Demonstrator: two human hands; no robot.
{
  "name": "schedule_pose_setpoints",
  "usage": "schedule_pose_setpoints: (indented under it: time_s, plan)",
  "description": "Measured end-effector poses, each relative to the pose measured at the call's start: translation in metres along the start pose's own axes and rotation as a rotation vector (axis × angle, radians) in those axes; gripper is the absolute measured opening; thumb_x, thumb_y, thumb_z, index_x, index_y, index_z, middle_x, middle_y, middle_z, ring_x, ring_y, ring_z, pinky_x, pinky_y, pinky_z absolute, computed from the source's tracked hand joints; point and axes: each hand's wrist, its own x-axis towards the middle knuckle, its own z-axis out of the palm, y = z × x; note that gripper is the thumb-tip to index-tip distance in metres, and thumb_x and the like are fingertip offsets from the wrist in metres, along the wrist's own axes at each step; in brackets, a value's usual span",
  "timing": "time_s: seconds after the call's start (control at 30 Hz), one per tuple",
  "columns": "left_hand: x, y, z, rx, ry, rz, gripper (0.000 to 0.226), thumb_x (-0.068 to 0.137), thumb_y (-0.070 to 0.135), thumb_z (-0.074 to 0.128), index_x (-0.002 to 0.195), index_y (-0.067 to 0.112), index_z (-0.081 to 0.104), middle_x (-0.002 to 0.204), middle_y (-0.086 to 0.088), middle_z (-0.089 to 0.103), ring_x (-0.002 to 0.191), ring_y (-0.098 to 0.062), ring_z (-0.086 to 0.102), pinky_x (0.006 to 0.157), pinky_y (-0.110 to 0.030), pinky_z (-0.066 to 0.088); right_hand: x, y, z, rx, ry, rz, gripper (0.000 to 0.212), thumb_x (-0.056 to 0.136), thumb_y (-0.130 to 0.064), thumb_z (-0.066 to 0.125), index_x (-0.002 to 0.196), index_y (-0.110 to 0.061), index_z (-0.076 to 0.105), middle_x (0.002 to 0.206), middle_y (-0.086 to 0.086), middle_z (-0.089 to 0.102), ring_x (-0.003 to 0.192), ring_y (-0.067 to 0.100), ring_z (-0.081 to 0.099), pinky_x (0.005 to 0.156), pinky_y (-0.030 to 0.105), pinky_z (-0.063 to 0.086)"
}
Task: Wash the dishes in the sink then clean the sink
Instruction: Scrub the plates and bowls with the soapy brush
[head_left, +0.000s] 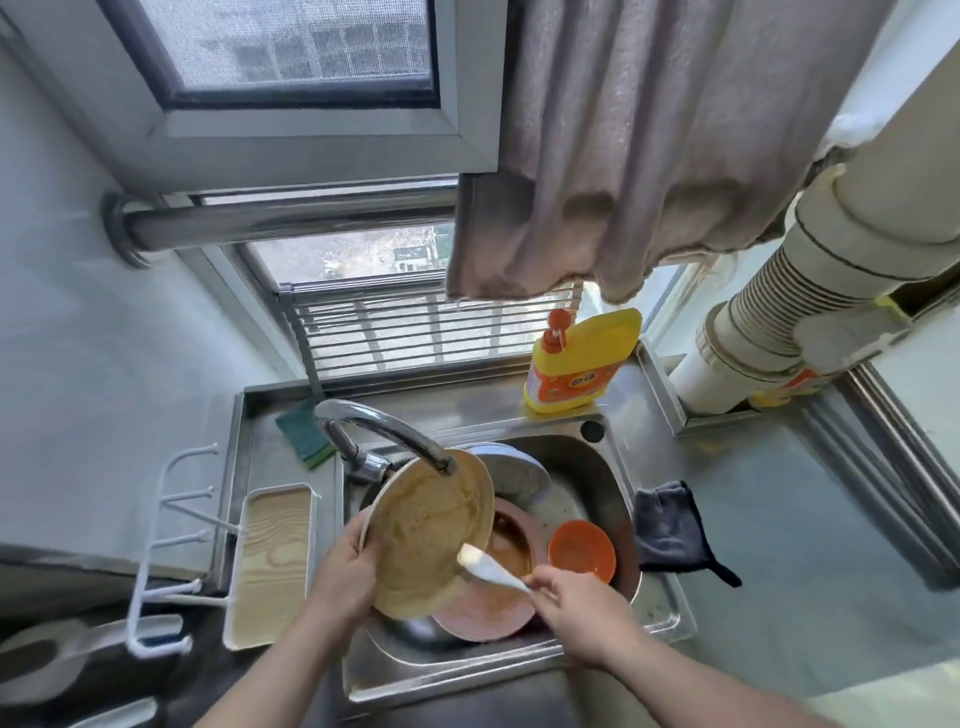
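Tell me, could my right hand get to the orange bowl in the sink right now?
Probably yes, but not freely. The orange bowl sits uncovered just beyond the right hand, with nothing between them. That hand's fingers hold the white spoon, so set it down first.

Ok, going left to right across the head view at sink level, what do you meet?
White hook rack → wood-grain tray → left hand → tilted soiled plate → white spoon held by the right hand → orange bowl → dark cloth on the sink's right edge.
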Motion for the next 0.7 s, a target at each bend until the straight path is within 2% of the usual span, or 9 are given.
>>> schedule_pose_setpoints:
  time_s: [0.07, 0.17, 0.23, 0.27, 0.3, 0.47, 0.57, 0.63, 0.7]
  plan:
    - [-0.005, -0.001, 0.005, 0.113, -0.009, -0.02, 0.023, 0.103, 0.015, 0.063, 0.106, 0.034, 0.076, 0.101, 0.0, 0.08, 0.097, -0.025, 0.077, 0.086, -0.056, 0.063, 0.009, 0.011, -0.017, -0.071, 0.071, -0.006, 0.029, 0.102, -0.062, 0.041, 0.126, -0.054, 0.055, 0.116, -0.012, 0.073, 0.106, 0.019, 0.068, 0.079, 0.035, 0.053]
    - [-0.009, -0.001, 0.025, 0.234, -0.034, 0.018, 0.049, 0.09, -0.007, 0.059, 0.094, 0.038, 0.079, 0.091, 0.004, 0.08, 0.09, -0.02, 0.076, 0.083, -0.049, 0.063, 0.016, 0.023, -0.027, -0.048, 0.131, -0.02, 0.029, 0.102, -0.062, 0.038, 0.126, -0.055, 0.053, 0.112, -0.012, 0.073, 0.101, 0.02, 0.068, 0.078, 0.037, 0.055]
    - [-0.002, 0.002, 0.041, 0.322, 0.038, 0.115, 0.064, 0.085, -0.011, 0.061, 0.089, 0.051, 0.079, 0.096, 0.013, 0.075, 0.095, -0.005, 0.069, 0.085, -0.026, 0.056, 0.014, 0.03, -0.026, 0.015, 0.134, -0.001, 0.028, 0.101, -0.061, 0.04, 0.124, -0.055, 0.052, 0.11, -0.012, 0.074, 0.099, 0.02, 0.068, 0.08, 0.04, 0.057]
    - [0.002, 0.004, 0.049, 0.366, 0.094, 0.18, 0.063, 0.086, -0.009, 0.065, 0.086, 0.053, 0.076, 0.1, 0.014, 0.07, 0.098, -0.004, 0.065, 0.084, -0.017, 0.048, 0.014, 0.036, -0.024, 0.05, 0.137, 0.016, 0.026, 0.101, -0.06, 0.041, 0.123, -0.054, 0.054, 0.109, -0.012, 0.074, 0.098, 0.02, 0.069, 0.081, 0.04, 0.057]
    - [0.008, 0.007, 0.055, 0.423, 0.131, 0.229, 0.057, 0.087, -0.007, 0.068, 0.087, 0.05, 0.074, 0.104, 0.013, 0.065, 0.1, -0.007, 0.062, 0.085, -0.016, 0.044, 0.013, 0.041, -0.024, 0.083, 0.143, 0.033, 0.025, 0.101, -0.059, 0.042, 0.121, -0.054, 0.056, 0.108, -0.012, 0.074, 0.098, 0.019, 0.068, 0.082, 0.04, 0.057]
    - [0.046, 0.008, 0.08, 0.661, 0.207, 0.377, 0.031, 0.087, -0.001, 0.075, 0.104, 0.025, 0.078, 0.106, 0.006, 0.054, 0.101, -0.018, 0.053, 0.093, -0.03, 0.044, 0.017, 0.062, -0.026, 0.266, 0.154, 0.102, 0.013, 0.103, -0.047, 0.051, 0.098, -0.055, 0.059, 0.099, -0.021, 0.07, 0.092, 0.002, 0.064, 0.085, 0.031, 0.055]
    - [0.067, 0.01, 0.09, 0.51, 0.17, 0.3, 0.012, 0.086, 0.001, 0.077, 0.096, 0.006, 0.073, 0.1, 0.0, 0.056, 0.093, -0.017, 0.056, 0.087, -0.022, 0.044, 0.031, 0.066, -0.024, 0.419, 0.172, 0.145, 0.013, 0.103, -0.04, 0.056, 0.107, -0.043, 0.068, 0.096, -0.019, 0.073, 0.089, 0.001, 0.066, 0.083, 0.028, 0.055]
    - [0.076, 0.012, 0.093, 0.277, 0.201, 0.208, 0.027, 0.083, 0.015, 0.084, 0.102, 0.004, 0.069, 0.106, 0.004, 0.054, 0.097, -0.008, 0.058, 0.088, -0.012, 0.042, 0.042, 0.067, -0.022, 0.48, 0.175, 0.156, 0.013, 0.102, -0.036, 0.06, 0.108, -0.036, 0.071, 0.095, -0.019, 0.074, 0.089, 0.0, 0.067, 0.082, 0.025, 0.053]
    - [0.08, 0.008, 0.098, 0.177, 0.173, 0.151, 0.038, 0.083, 0.024, 0.085, 0.112, 0.011, 0.065, 0.106, 0.009, 0.057, 0.096, 0.007, 0.061, 0.081, -0.006, 0.042, 0.051, 0.065, -0.02, 0.513, 0.159, 0.171, 0.012, 0.102, -0.031, 0.06, 0.105, -0.034, 0.071, 0.096, -0.017, 0.074, 0.089, 0.002, 0.066, 0.076, 0.021, 0.049]
